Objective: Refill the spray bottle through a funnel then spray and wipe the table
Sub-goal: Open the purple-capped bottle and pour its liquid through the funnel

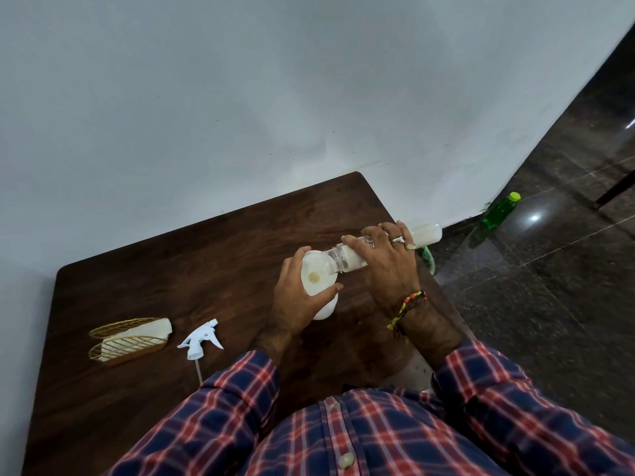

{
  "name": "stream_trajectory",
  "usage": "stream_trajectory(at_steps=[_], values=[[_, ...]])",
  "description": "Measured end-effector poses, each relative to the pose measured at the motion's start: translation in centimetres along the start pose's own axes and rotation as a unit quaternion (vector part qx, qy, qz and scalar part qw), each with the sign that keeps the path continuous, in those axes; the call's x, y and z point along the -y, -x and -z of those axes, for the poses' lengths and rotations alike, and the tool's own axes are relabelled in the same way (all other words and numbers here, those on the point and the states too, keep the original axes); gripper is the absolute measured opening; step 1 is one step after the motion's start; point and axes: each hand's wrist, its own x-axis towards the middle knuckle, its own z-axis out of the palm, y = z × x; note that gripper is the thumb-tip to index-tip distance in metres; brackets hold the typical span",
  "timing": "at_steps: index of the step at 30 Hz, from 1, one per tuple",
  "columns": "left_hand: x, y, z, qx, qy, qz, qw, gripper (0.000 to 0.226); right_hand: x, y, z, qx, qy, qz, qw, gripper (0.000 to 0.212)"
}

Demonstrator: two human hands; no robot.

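Observation:
My left hand (295, 297) grips a white funnel (315, 274) that sits in the neck of the white spray bottle (326, 309) standing on the dark wooden table (165, 276). My right hand (385, 266) holds a clear plastic bottle (426, 233) of whitish liquid, tipped nearly level, with its open mouth over the funnel's rim. The white trigger spray head (201, 340) with its thin tube lies on the table to the left, apart from the bottle.
A gold wire holder with white napkins (129, 336) stands near the table's left side. The table abuts a white wall (240, 97). On the dark tiled floor to the right stands a green bottle (500, 211) with a yellow-green cap; another green item (427, 257) shows behind my right hand.

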Motion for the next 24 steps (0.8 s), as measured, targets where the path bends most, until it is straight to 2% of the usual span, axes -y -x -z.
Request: stream_trajectory(at_steps=[13, 20, 24], values=[[-0.2, 0.2, 0.3, 0.011, 0.005, 0.011, 1.000, 0.089, -0.1, 0.1, -0.4, -0.003, -0.005, -0.009, 1.000, 0.065], [-0.3, 0.2, 0.7, 0.028, 0.025, 0.015, 0.999, 0.099, -0.3, 0.9, -0.5, 0.079, -0.092, -0.083, 0.989, 0.076], [-0.4, -0.1, 1.3, 0.053, 0.045, 0.027, 0.997, 0.114, -0.4, 1.2, -0.7, 0.082, -0.168, -0.105, 0.977, 0.073]])
